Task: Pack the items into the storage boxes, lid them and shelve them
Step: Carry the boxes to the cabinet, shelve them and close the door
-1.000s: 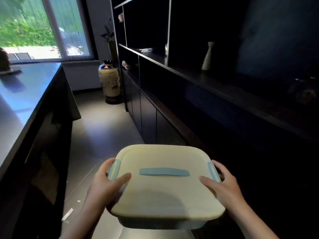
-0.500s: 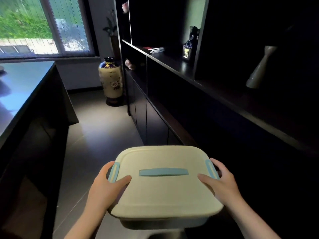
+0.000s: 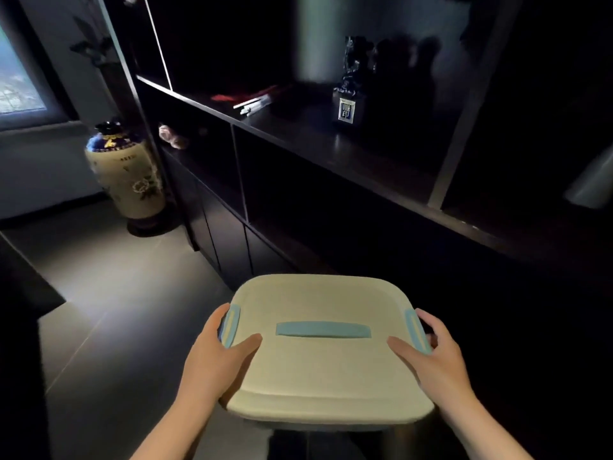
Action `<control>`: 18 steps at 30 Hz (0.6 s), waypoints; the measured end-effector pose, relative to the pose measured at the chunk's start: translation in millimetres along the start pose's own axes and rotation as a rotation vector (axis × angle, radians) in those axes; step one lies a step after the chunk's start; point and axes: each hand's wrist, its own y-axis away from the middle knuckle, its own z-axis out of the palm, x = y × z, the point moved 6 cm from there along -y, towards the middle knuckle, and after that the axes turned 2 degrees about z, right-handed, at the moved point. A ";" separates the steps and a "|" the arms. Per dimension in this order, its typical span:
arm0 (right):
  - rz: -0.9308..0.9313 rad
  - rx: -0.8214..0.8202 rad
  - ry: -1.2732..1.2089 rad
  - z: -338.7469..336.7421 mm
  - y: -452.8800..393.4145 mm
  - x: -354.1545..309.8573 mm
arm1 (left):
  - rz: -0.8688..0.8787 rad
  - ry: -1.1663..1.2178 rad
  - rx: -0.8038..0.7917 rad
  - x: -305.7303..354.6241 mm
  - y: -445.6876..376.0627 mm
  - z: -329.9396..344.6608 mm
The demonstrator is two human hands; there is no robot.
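A cream storage box (image 3: 325, 370) with its lid on, a blue handle in the middle and blue side clips, is carried in front of me at waist height. My left hand (image 3: 215, 356) grips its left edge, thumb on the lid and fingers round the clip. My right hand (image 3: 431, 356) grips the right edge the same way. Close ahead and to the right stands the dark shelf unit (image 3: 331, 167); its open lower compartment lies just beyond the box.
On the upper shelf stand a dark figurine on a base (image 3: 348, 84) and some red and white items (image 3: 252, 99). A pale vase (image 3: 590, 187) is at far right. A large patterned floor vase (image 3: 127, 174) stands by the wall. A dark counter edge (image 3: 30, 287) is at left.
I have walked and turned right toward the shelf unit with the box; the window and counter have slid off to the left. Both hands keep the same hold.
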 end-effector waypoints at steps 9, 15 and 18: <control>0.072 0.248 -0.020 32.8 -101.7 6.6 | 0.102 -0.005 -0.194 34.7 -155.1 48.9; 0.123 0.457 -0.007 57.3 -130.2 4.4 | 0.153 0.053 -0.305 59.8 -239.8 89.1; 0.132 0.549 -0.012 67.1 -145.7 -5.9 | 0.153 0.072 -0.382 64.2 -276.0 107.6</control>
